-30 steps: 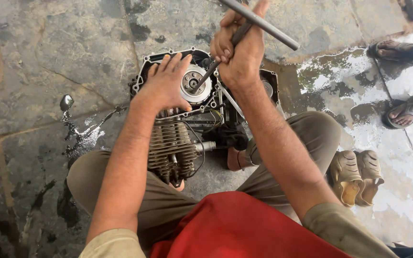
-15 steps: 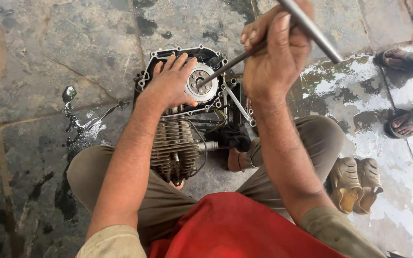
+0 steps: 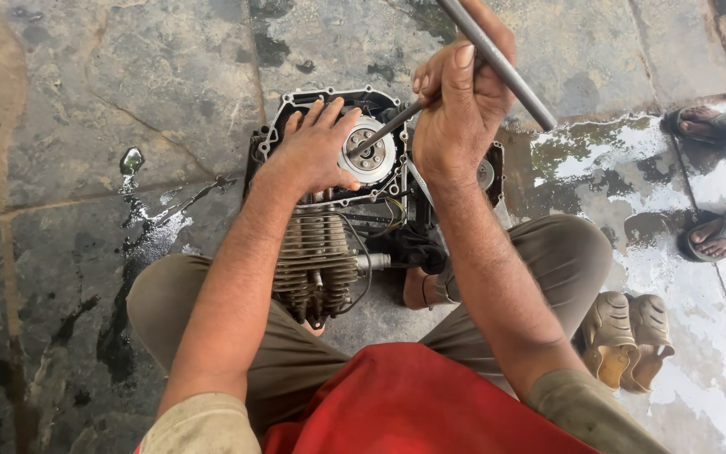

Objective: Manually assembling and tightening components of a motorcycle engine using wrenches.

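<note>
The engine [image 3: 321, 252] lies on the stone floor [image 3: 86, 101] between the knees. Left hand [image 3: 317, 151], fingers spread wide, presses flat on the round rotor [image 3: 369, 156]. Right hand [image 3: 461, 101] to its right, fingers wrapped around a T-wrench [image 3: 497, 63] reaching the rotor's centre.

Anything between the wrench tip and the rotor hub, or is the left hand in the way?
Nothing visible blocks it. The T-handle wrench in the right hand reaches the round rotor centre; the left hand rests on the rotor's left side, beside the shaft.

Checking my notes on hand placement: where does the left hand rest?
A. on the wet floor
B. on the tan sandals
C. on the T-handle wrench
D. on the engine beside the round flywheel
D: the left hand lies spread on the engine, touching the flywheel.
</note>
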